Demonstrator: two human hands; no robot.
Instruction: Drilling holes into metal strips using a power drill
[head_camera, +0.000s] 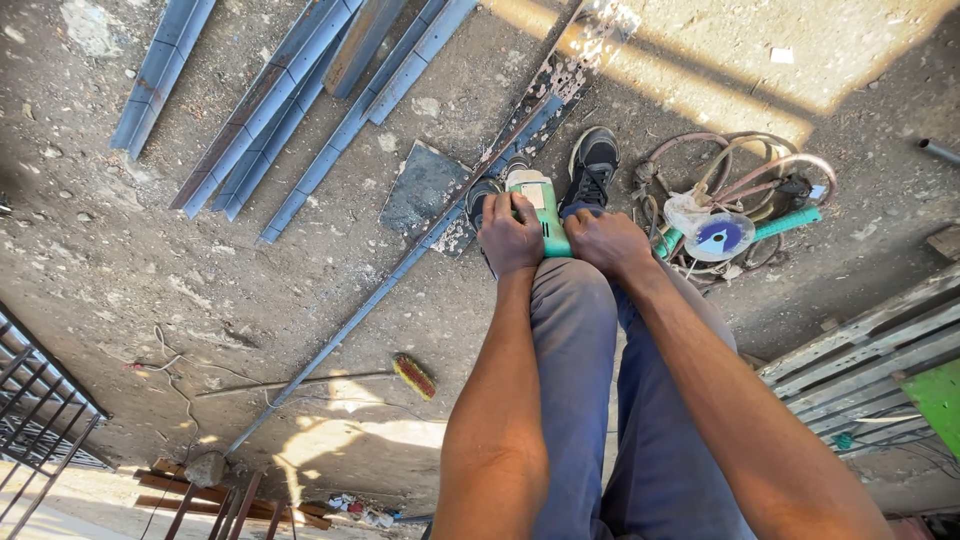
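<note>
A green power drill (541, 200) points down between my two shoes, over a long metal angle bar (400, 270) that runs diagonally across the dirt floor. My left hand (509, 237) grips the drill's left side. My right hand (607, 241) is closed on its right side and rear. My left shoe (484, 196) stands on the bar; my right shoe (592, 166) is beside it. The drill's tip is hidden behind the tool body.
Several metal angle bars (280, 110) lie at the top left, a flat metal plate (422, 187) beside the long bar. An angle grinder with a blue disc (721, 236) rests on coiled cable at the right. Wooden pallet (860, 350) at right, brush (414, 376) on the floor, metal grate (40, 410) at left.
</note>
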